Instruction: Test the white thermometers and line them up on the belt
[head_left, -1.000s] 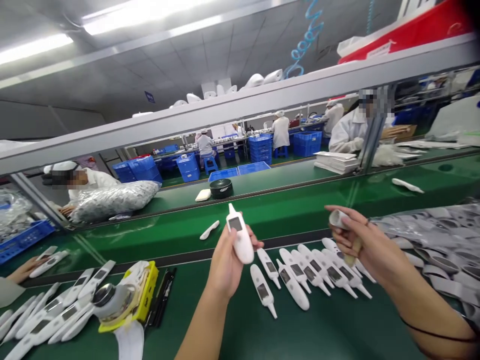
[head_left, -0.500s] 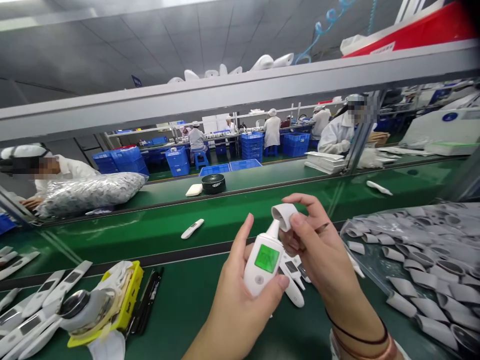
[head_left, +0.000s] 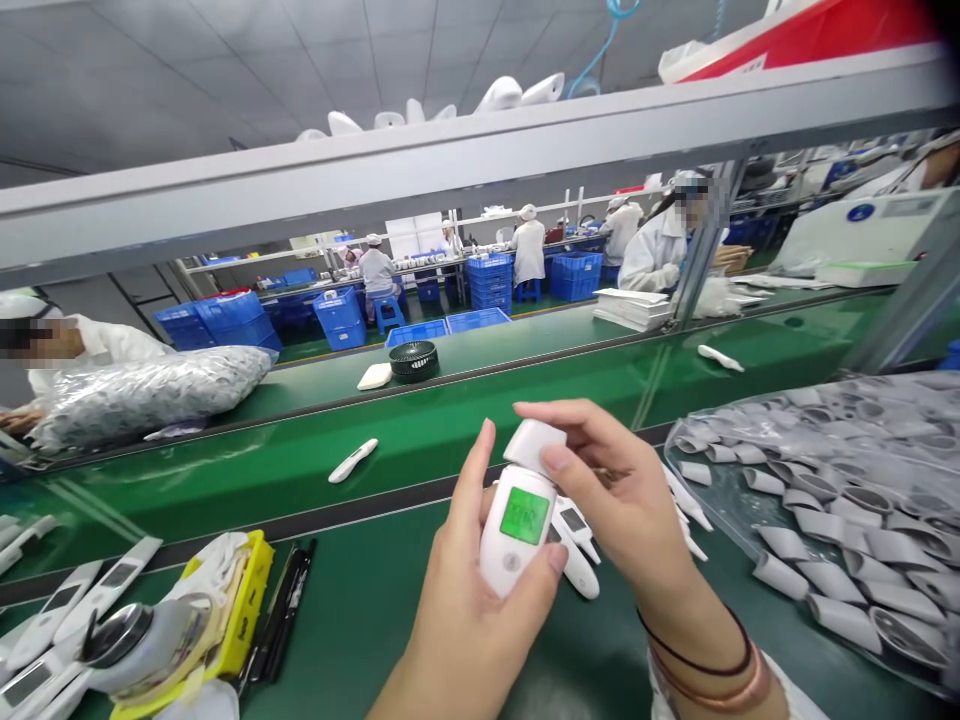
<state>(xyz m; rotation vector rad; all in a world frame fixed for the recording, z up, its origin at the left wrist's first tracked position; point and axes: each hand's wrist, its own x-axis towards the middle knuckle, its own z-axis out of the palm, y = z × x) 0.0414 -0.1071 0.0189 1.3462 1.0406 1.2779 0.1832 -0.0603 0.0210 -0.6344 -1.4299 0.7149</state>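
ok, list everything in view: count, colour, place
Lit device: 1, white, centre
Held cap: 1, white, centre
Loose caps: many, grey, right
Bench devices: several, white, left, centre
Belt: 1, green, middle
Belt parts: 2, white, middle
Tray: 1, yellow, lower left
Jar: 1, translucent, lower left
Pens: several, black, beside tray
Bags: 2, clear, left, right
Round part: 1, black, behind belt
Stack: 1, white, behind belt
Crates: several, blue, background
Workers: several, white coats, background
Shelf: 1, grey, overhead
Left grip: 1, bare, around device
Right grip: 1, bare, on cap
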